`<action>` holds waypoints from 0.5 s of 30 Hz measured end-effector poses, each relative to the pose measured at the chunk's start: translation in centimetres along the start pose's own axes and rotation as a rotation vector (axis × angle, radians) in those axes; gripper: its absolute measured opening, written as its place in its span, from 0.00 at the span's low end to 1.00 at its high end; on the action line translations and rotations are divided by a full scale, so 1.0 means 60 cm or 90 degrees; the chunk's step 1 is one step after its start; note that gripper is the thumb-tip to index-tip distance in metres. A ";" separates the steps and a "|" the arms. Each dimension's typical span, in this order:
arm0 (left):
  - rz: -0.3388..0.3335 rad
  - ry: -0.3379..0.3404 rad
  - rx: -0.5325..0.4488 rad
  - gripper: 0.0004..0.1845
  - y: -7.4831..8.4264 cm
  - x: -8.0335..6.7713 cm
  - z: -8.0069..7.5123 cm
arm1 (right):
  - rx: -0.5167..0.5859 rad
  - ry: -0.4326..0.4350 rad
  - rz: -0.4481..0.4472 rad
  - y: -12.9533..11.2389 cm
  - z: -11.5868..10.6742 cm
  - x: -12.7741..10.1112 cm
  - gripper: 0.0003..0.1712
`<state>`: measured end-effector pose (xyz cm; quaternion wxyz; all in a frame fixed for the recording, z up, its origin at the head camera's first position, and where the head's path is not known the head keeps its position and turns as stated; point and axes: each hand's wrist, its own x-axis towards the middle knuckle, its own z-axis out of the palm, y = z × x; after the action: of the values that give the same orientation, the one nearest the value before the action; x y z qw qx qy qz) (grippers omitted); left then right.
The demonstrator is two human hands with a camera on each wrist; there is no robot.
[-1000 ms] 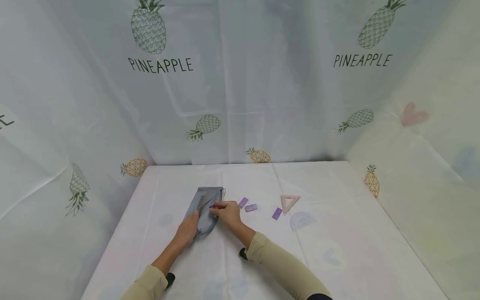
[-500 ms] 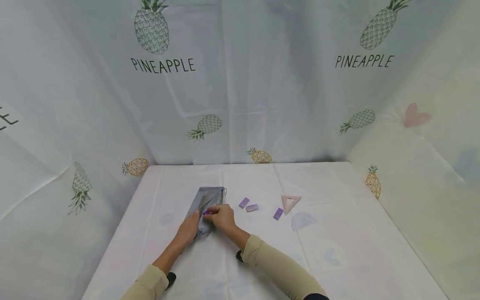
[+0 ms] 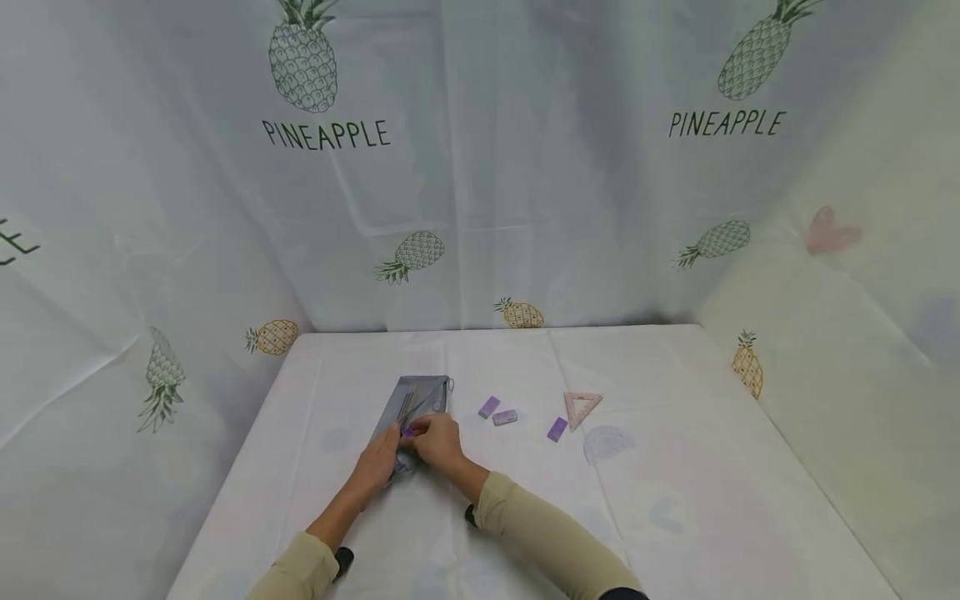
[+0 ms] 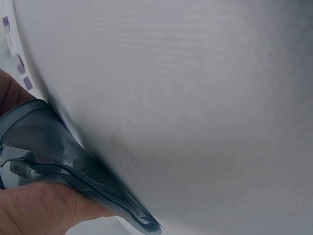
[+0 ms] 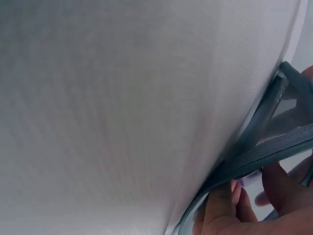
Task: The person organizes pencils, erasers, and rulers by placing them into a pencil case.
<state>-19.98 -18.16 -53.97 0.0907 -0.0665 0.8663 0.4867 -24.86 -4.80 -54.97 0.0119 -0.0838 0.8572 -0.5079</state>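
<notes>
A grey mesh pencil case (image 3: 427,392) lies on the table, left of the middle, with slim pencil-like sticks showing in it. My left hand (image 3: 377,457) grips its near left side; the left wrist view has the thumb on the mesh (image 4: 39,132). My right hand (image 3: 438,442) pinches a small purple eraser (image 3: 408,432) at the case's unzipped mouth. In the right wrist view those fingers (image 5: 279,188) are at the zip edge (image 5: 274,152), and the eraser (image 5: 249,179) is mostly hidden behind it.
Right of the case lie three more purple erasers (image 3: 489,407), two close together and one apart. Beyond them are a pink triangular set square (image 3: 573,414) and a clear protractor (image 3: 606,442). Pineapple-printed cloth (image 3: 495,183) walls in the table's back and sides.
My right hand has moved left and slightly nearer, carrying the eraser from over the case's right side into its mouth beside my left hand. The left hand keeps its hold.
</notes>
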 end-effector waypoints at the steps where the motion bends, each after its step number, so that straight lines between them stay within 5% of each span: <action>1: 0.002 0.002 0.005 0.40 0.001 -0.001 0.000 | -0.003 0.000 -0.001 0.000 0.000 0.000 0.17; 10: -0.021 0.001 0.020 0.40 0.004 0.000 0.003 | -0.003 -0.004 0.020 -0.001 -0.006 -0.004 0.18; 15: -0.024 0.008 0.030 0.41 0.006 -0.001 0.004 | -0.068 -0.033 -0.017 -0.007 -0.016 -0.008 0.28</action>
<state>-19.99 -17.75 -53.77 0.0959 -0.0842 0.8766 0.4640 -24.41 -4.10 -54.18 0.0230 -0.1091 0.8814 -0.4591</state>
